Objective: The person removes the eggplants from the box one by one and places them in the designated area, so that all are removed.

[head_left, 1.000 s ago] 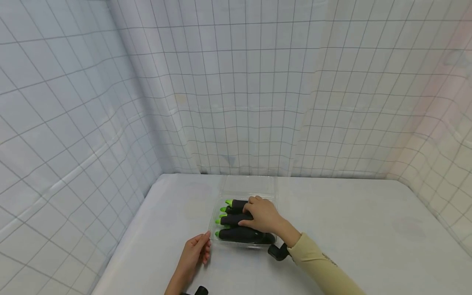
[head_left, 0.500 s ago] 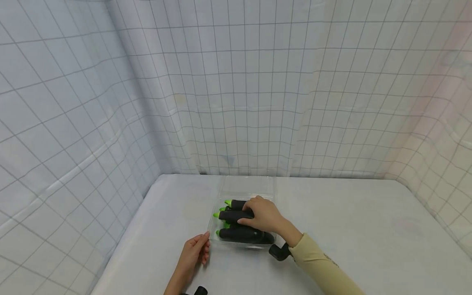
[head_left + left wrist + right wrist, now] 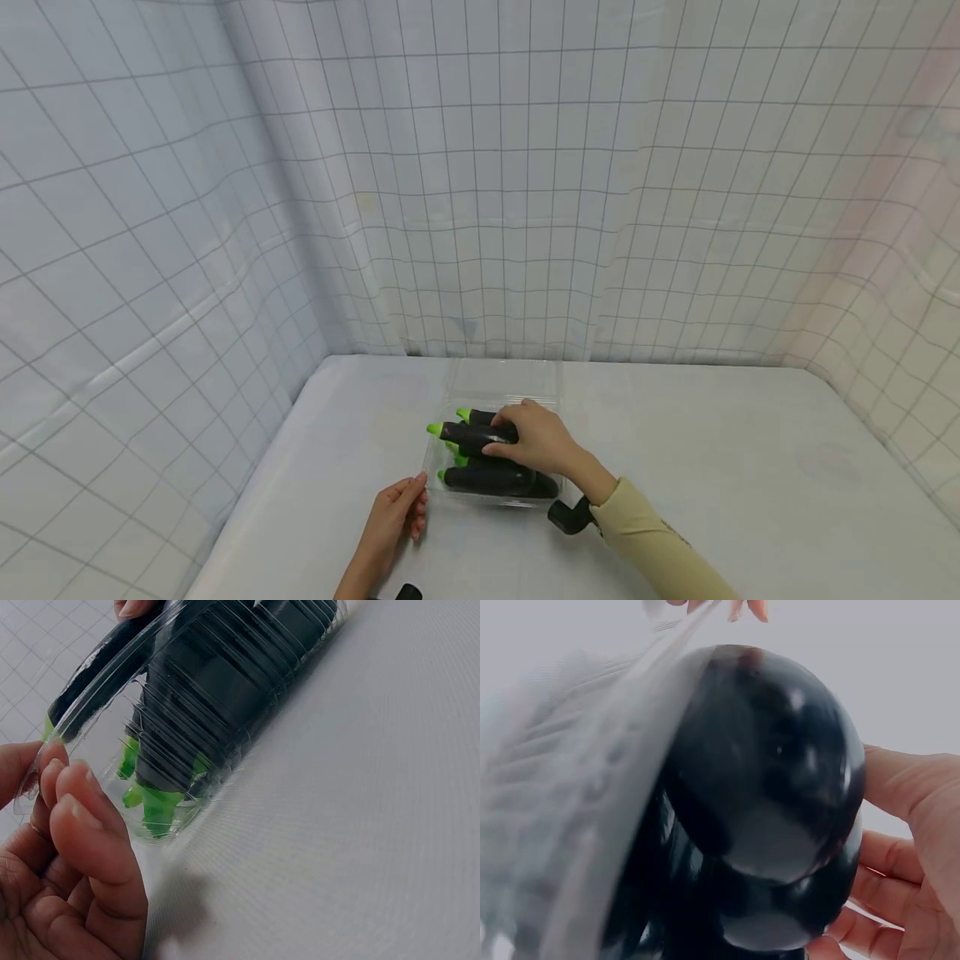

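A clear plastic box (image 3: 444,492) holds several dark eggplants (image 3: 487,478) with green stem ends. My right hand (image 3: 534,437) grips one eggplant (image 3: 468,437) between thumb and fingers, its green end tilted up over the others. In the right wrist view, the rounded end of an eggplant (image 3: 772,757) fills the middle, with my right hand (image 3: 915,847) round its side. My left hand (image 3: 397,510) pinches the box's near left corner; in the left wrist view, thumb and fingertips of my left hand (image 3: 82,862) hold the clear rim.
The box's clear lid (image 3: 504,379) lies folded back behind it on the white table (image 3: 690,450). White gridded curtains (image 3: 525,183) stand behind and at both sides. A black device (image 3: 570,517) is at my right wrist, another (image 3: 408,592) near my left.
The eggplant in my right hand has risen and shifted a little to the left, its green end lifting most. My left hand has stayed at the box corner.
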Action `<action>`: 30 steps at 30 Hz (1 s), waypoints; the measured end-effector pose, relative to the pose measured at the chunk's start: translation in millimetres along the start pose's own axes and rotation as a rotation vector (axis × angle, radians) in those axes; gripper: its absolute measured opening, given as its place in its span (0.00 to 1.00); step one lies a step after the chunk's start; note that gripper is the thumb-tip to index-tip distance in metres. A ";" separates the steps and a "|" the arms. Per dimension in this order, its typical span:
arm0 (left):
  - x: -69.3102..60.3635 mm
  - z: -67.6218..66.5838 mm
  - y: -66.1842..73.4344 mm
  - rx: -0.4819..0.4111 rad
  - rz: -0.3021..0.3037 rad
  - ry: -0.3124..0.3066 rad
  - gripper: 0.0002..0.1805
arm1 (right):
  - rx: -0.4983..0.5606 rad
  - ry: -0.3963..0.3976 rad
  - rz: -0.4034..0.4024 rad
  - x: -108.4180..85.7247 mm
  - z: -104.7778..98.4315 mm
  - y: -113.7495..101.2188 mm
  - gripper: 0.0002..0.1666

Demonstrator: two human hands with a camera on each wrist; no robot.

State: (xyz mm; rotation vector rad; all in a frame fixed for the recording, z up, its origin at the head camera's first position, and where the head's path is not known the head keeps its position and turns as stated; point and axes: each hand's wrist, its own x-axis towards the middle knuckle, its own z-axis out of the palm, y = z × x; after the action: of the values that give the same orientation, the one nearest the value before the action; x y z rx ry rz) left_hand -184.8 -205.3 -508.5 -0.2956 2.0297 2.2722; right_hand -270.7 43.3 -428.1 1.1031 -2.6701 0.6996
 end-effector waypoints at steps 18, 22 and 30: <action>-1.5 -0.5 -1.3 0.024 0.023 -0.010 0.21 | 0.141 0.164 0.065 -3.9 -10.5 1.2 0.24; -1.6 -0.1 -0.8 0.021 0.022 -0.007 0.20 | 0.184 0.212 0.091 -6.2 -12.9 2.4 0.24; -3.7 1.2 1.6 0.019 0.018 0.006 0.20 | 0.258 0.295 0.140 -8.6 -13.6 9.0 0.25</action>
State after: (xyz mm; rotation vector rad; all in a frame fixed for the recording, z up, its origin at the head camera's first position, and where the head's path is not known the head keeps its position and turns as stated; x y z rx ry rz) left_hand -181.6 -204.1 -506.1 -0.2851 2.0643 2.2633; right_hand -271.2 60.7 -422.2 0.7937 -2.4679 1.1613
